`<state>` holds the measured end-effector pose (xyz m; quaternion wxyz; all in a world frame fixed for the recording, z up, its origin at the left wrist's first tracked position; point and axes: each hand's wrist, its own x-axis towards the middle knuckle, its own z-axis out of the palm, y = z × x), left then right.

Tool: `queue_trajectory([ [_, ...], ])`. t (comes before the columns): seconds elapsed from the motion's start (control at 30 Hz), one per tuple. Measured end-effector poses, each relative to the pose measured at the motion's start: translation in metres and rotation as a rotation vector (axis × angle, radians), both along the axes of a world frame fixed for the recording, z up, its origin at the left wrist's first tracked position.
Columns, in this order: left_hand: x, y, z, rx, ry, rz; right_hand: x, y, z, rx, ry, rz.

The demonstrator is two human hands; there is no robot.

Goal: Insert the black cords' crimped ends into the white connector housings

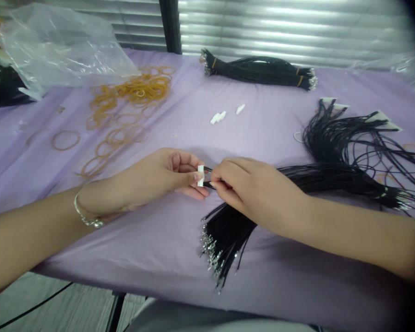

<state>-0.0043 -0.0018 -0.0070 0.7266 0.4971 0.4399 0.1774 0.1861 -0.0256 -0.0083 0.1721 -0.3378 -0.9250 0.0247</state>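
Observation:
My left hand (pixel 159 177) pinches a small white plastic connector housing (pixel 201 175) between thumb and fingers. My right hand (pixel 252 191) grips a few black wires (pixel 208 184) close to their ends, right at the housing. These wires belong to a large bundle of thin black wires (pixel 332 179) that fans out under my right hand, with crimped metal terminals (pixel 212 251) at the near ends. Where the wire tips meet the housing, my fingers hide them. A metal bracelet (pixel 87 214) circles my left wrist.
A lilac cloth (pixel 55 170) covers the table. On it lie loose white connectors (pixel 218 117), amber rubber bands (pixel 131 94), a banded black wire bundle (pixel 259 71), a tagged wire bunch (pixel 346 133) and a clear plastic bag (pixel 58 46). Window blinds stand behind.

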Motion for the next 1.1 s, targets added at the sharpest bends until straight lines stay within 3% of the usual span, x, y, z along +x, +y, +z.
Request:
queue_trajectory([
  [0.1,-0.002,0.000,-0.003,-0.014,-0.055,0.017,0.000,-0.008,0.011,0.109,-0.033,0.026],
  [0.27,-0.002,0.001,-0.005,-0.019,-0.081,0.042,0.000,-0.011,0.014,-0.211,-0.151,0.135],
  [0.33,-0.001,0.002,-0.005,-0.018,-0.068,0.044,0.001,-0.008,0.010,-0.273,-0.149,0.165],
  [0.5,-0.003,0.000,-0.004,0.021,-0.055,0.018,0.002,-0.004,0.003,-0.204,-0.164,0.209],
  [0.6,-0.005,0.000,-0.006,0.032,-0.057,0.013,0.003,-0.004,0.009,-0.212,-0.257,0.233],
  [0.7,-0.006,0.001,-0.009,0.008,-0.075,0.015,0.003,0.000,0.022,-0.390,-0.250,0.120],
  [0.83,-0.006,0.001,-0.008,0.029,-0.070,-0.001,0.004,0.010,0.030,-0.646,-0.019,-0.115],
  [1.1,-0.003,-0.001,-0.003,0.048,-0.049,0.021,0.008,0.015,0.023,-0.827,0.206,-0.126],
])
